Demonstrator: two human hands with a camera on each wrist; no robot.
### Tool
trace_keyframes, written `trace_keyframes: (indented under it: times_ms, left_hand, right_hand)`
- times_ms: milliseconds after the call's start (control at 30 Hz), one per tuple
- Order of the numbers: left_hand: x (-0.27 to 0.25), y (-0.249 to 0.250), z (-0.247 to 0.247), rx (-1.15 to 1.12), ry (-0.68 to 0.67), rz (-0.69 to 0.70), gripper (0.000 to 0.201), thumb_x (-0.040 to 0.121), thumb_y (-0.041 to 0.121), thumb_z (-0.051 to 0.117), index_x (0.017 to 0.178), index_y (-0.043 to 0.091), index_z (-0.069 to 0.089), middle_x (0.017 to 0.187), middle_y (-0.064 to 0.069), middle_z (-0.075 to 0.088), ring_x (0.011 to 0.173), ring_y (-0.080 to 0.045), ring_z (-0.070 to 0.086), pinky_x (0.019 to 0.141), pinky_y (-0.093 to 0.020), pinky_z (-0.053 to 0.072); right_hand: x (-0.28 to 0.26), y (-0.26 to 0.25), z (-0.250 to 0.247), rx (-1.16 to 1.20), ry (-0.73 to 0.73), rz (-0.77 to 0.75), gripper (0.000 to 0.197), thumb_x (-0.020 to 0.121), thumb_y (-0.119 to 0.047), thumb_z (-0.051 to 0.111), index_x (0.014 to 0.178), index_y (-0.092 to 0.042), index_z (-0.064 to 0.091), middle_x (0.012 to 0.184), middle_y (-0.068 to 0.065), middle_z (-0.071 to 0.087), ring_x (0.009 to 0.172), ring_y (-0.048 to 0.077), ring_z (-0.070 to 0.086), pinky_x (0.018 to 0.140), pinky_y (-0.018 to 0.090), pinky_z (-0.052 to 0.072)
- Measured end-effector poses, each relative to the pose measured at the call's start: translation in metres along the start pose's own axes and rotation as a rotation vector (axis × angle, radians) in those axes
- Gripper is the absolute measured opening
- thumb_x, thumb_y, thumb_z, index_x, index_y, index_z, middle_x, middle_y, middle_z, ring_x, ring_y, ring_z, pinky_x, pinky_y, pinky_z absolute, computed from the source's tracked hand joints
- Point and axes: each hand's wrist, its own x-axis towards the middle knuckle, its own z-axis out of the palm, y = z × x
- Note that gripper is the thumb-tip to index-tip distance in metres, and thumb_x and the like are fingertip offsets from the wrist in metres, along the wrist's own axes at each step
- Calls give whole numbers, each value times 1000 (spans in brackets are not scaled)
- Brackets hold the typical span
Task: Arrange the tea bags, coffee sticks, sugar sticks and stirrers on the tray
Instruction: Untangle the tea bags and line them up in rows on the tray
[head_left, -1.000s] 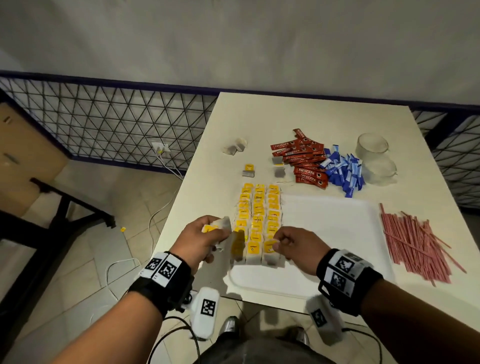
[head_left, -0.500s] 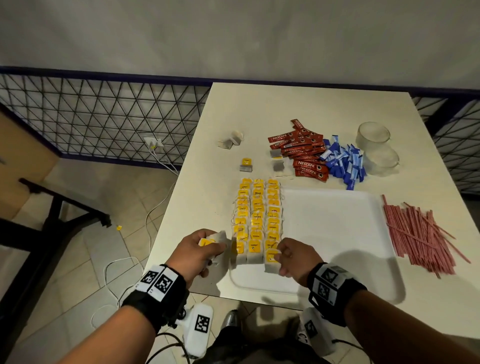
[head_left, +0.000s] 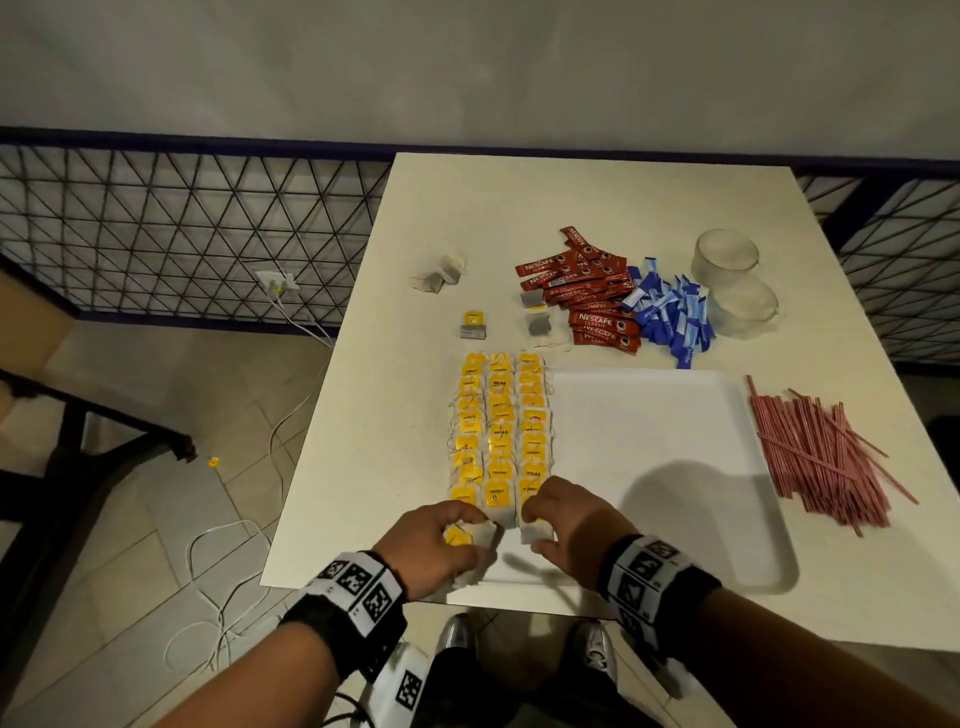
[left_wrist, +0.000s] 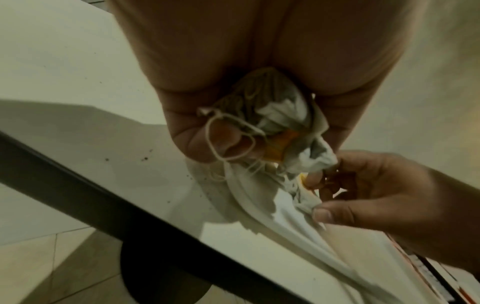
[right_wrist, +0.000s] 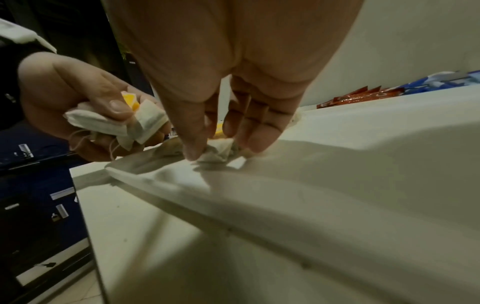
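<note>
On the left part of the white tray (head_left: 675, 467) the tea bags (head_left: 500, 431) lie in three rows with yellow tags up. The right hand (head_left: 566, 514) pinches one tea bag (head_left: 531, 531) at the near end of the right row, thumb and fingers together on it. The left hand (head_left: 434, 545) is clamped around a small bunch of tea bags (head_left: 470, 535) just beside the tray's left edge. Coffee sticks (head_left: 587, 299) and blue sugar sticks (head_left: 670, 317) lie beyond the tray, the red stirrers (head_left: 821, 457) at its right, all on the table (head_left: 519, 208)
</note>
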Motion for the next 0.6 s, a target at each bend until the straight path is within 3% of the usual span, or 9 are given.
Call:
trace_keyframes:
  times_ms: [100, 233, 367, 600]
  left_hand:
    - [1, -1, 2, 48, -15, -10, 53, 48, 55, 62, 99, 39, 66, 102, 6, 69, 95, -10, 64, 87, -26, 51]
    - [0, 1, 2, 66, -21, -17, 40, 61, 44, 68, 100, 38, 65, 105, 5, 68, 98, -11, 62, 86, -23, 48]
    - [1, 1, 0, 101, -29, -16, 29, 74, 34, 73, 100, 39, 64, 107, 6, 67, 99, -10, 61, 86, -21, 47]
    - [0, 3, -1, 122, -44, -45, 36, 62, 44, 66, 97, 45, 62, 109, 8, 67, 101, -10, 61, 90, -25, 48]
  right_hand:
    - [4, -2, 0, 1, 22, 7, 31, 88, -25, 64, 117, -14, 61, 119, 6, 53, 105, 26, 55, 92, 29, 43]
    - [8, -1, 0, -3, 94, -4, 30, 77, -18, 75, 106, -11, 67, 106, 10, 60, 91, 31, 63, 81, 33, 49]
    - [12, 1, 0, 22, 74, 43, 34, 88, -24, 63, 122, -15, 59, 123, 6, 51, 110, 26, 53, 93, 27, 39]
    - [16, 4, 6, 43, 117, 67, 36, 86, -22, 67, 121, -16, 60, 122, 7, 51, 108, 27, 54, 94, 29, 41]
